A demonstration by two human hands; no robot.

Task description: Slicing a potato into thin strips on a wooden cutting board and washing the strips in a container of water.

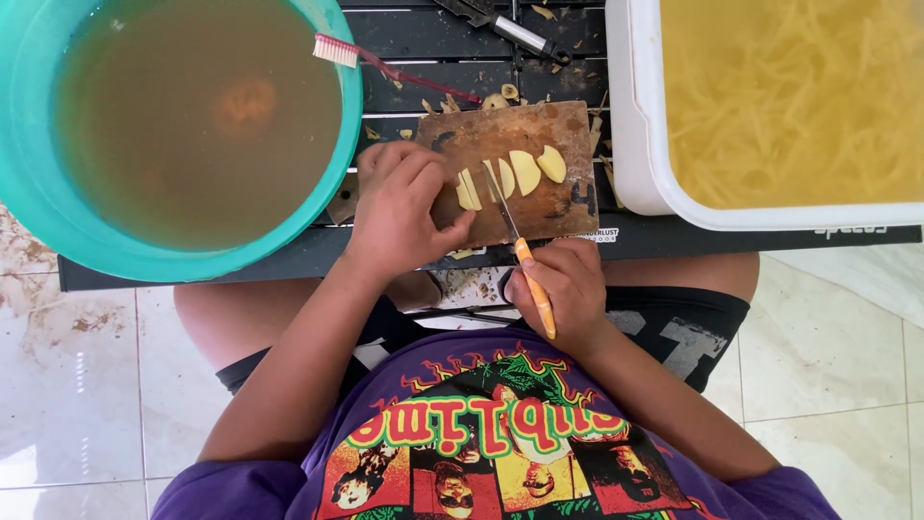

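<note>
Knife (515, 241) w/ orange handle is gripped in right hand (566, 289), fingers fully wrapped round handle, blade laid across wooden cutting board (549, 197) btwn potato slices (525, 171). Blade tip is seen touching slices near board's middle. Left hand (399, 207) is pressed on board's left part, fingers curled, thumb at board's near edge; slices at its fingertips (438, 173) are held down, not lifted. Whether anything is enclosed under palm can't be told.

Board is set on dark slatted table (289, 255), edge over person's lap. Approx 4–5 pale yellow slices are fanned out in a row, centre-right of board.

Teal basin (38, 207) w/ murky brown water is placed left of board, just beside left hand. Pink toothbrush (385, 67) is laid from basin rim onto table. White tub (640, 144) full of yellow potato strips is at right, near board's right edge. Peeler (510, 29) is seen at top, behind board. Peel scraps (500, 96) are scattered round board's far side.
</note>
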